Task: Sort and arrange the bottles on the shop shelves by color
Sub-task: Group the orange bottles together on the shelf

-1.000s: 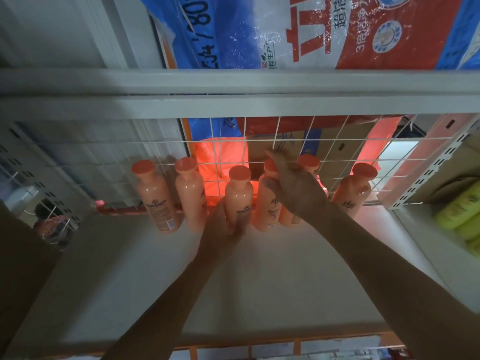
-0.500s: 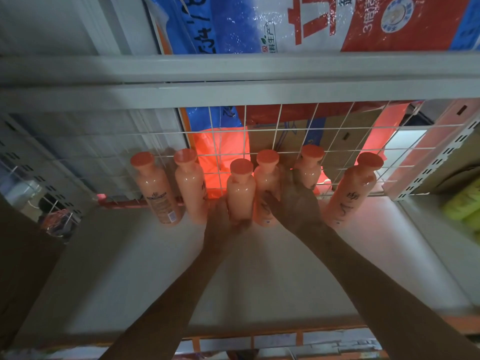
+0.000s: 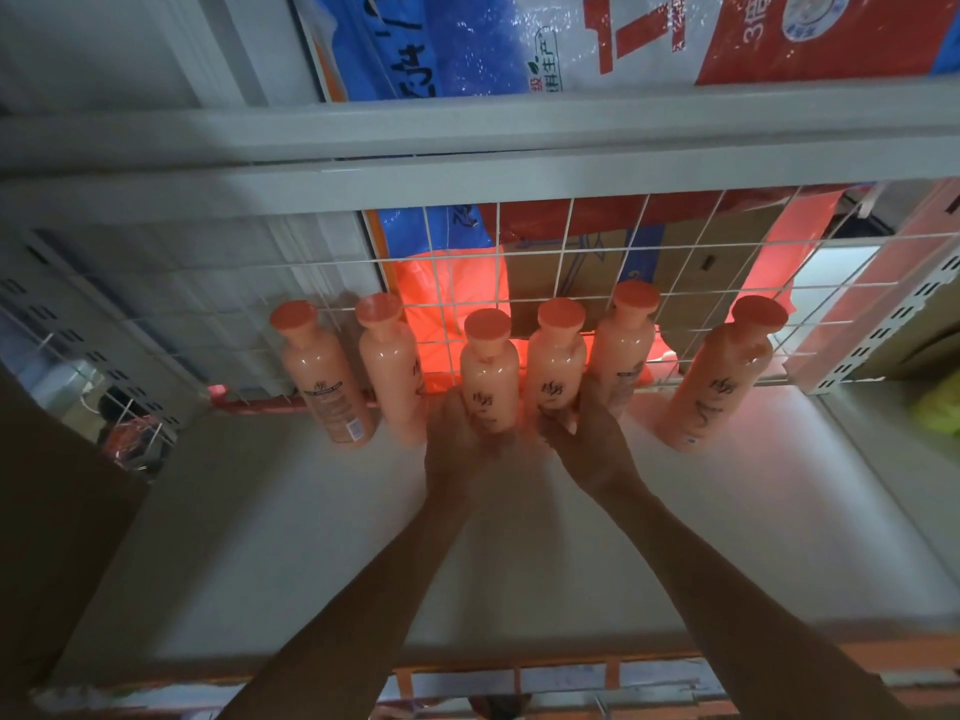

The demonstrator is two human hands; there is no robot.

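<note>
- Both forearms reach across the shelf (image 3: 270, 537) to its back edge.
- The left grip (image 3: 460, 444) curls round the base of the third bottle (image 3: 488, 379). The right grip (image 3: 587, 439) pinches the fourth bottle (image 3: 556, 366) low down, probably to square both into line.
- The row of orange bottles (image 3: 722, 376) stands upright against the wire grid (image 3: 608, 262), one colour kept together.

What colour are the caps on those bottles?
Orange caps, a shade deeper than the peach bottles; head view shows them.
</note>
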